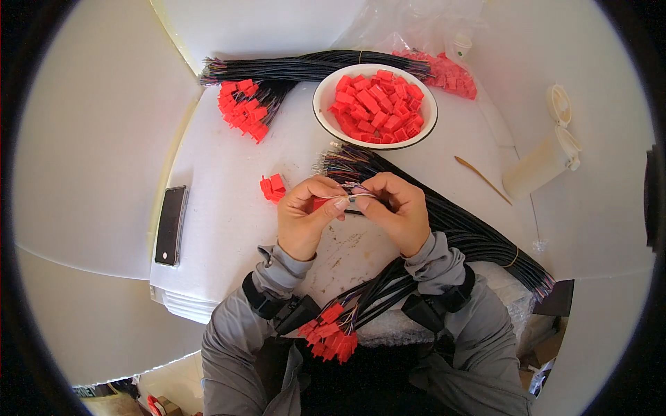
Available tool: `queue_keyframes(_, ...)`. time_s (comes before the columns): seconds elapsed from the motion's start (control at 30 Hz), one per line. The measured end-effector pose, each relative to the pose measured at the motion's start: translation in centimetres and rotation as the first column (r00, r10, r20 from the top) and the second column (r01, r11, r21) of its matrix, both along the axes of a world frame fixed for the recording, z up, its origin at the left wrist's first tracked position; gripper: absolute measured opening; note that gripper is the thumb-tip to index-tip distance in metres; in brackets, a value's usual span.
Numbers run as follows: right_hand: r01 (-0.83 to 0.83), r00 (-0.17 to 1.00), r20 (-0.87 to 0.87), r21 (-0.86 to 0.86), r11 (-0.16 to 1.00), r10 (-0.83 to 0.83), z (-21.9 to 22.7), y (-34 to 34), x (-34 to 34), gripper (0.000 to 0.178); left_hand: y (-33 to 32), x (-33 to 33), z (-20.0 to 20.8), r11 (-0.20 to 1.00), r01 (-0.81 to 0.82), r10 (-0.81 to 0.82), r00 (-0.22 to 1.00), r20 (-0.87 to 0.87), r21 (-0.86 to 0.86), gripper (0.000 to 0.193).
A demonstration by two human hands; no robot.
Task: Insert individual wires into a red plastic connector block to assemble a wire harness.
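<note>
Over the middle of the table, my two hands meet with their fingertips pinched close together. A red plastic connector housing [320, 203] shows between the fingers of my left hand [305, 216]. Thin wires [355, 195], one of them white, run between the fingertips, and my right hand [400, 213] is closed on them. Exactly where wire and housing meet is hidden by the fingers. Just left of my left hand lie a few red housings [273, 187]. Behind and right of my hands stretches a thick bundle of black cables [444, 208] with bare coloured wire ends.
A white bowl [320, 116] of red housings stands at the back, before more black cables [291, 68]. Finished-looking cables with red ends [331, 336] lie near my lap. A phone [171, 225] is left; a beige container [541, 166] and a thin brown stick [483, 180] are right.
</note>
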State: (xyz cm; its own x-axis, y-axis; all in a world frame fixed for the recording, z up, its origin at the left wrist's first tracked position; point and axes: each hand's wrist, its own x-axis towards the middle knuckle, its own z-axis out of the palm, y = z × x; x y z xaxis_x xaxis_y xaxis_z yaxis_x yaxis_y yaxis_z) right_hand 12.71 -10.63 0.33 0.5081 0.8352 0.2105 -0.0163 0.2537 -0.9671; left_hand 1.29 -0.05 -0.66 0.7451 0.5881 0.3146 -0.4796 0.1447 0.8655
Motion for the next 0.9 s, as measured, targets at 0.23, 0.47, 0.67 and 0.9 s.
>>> queue_keyframes(0.23, 0.047, 0.952, 0.290, 0.173, 0.984, -0.097, 0.1, 0.2, 0.3, 0.010, -0.1, -0.2, 0.2, 0.998, 0.057, -0.057, 0.998, -0.013, 0.018, 0.008)
queue_keyframes(0.47, 0.066, 0.960, 0.253, 0.214, 0.975, -0.120, 0.0, 0.2, 0.4, 0.010, -0.2, 0.0, 0.1, 0.996, 0.081, -0.081, 0.997, 0.002, -0.045, 0.007)
queue_keyframes(0.67, 0.099, 0.960, 0.243, 0.180, 0.979, -0.142, 0.2, 0.3, 0.4, 0.008, -0.3, 0.1, 0.1, 0.974, 0.169, -0.173, 0.985, -0.013, -0.153, 0.018)
queue_keyframes(0.9, 0.116, 0.981, 0.140, 0.148, 0.982, -0.137, 0.2, 0.1, 0.5, 0.008, -0.2, 0.0, 0.3, 0.961, 0.116, -0.137, 0.988, -0.069, -0.253, 0.026)
